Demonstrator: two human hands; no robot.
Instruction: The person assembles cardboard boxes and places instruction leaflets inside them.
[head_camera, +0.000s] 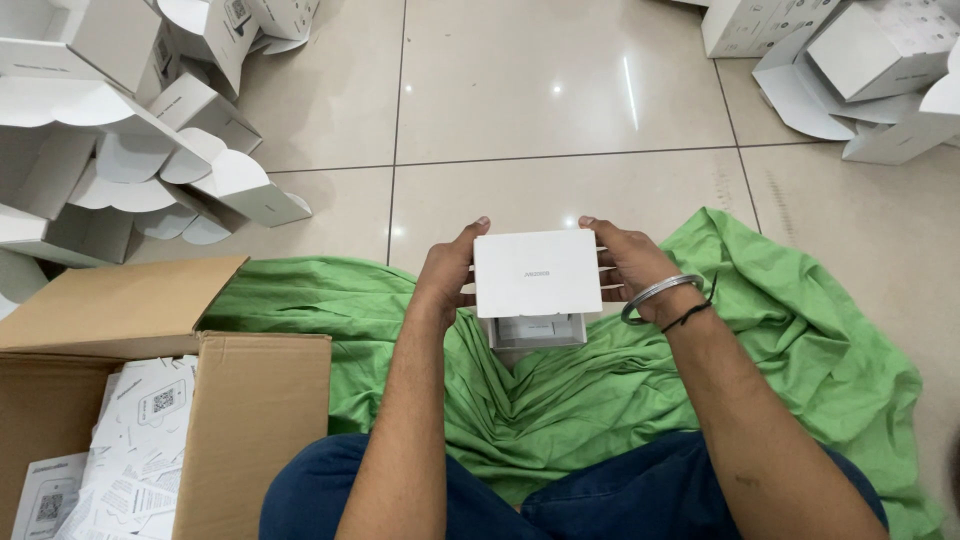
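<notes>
Small white square cardboard box (537, 285) held above crumpled green cloth (600, 390) on tiled floor (560, 100); left hand (445, 275) clasping its left side, right hand (625, 262) its right. Open brown carton (250, 420) of printed leaflets (130, 450) nearby.

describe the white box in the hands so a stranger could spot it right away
Start at the green cloth spread on the tiled floor. Above its middle, the left hand and right hand grip a small white box by its sides. Unlike the open white boxes piled around, it is held up.

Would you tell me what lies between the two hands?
A small white box, gripped by the left hand and right hand, in the head view.
</notes>
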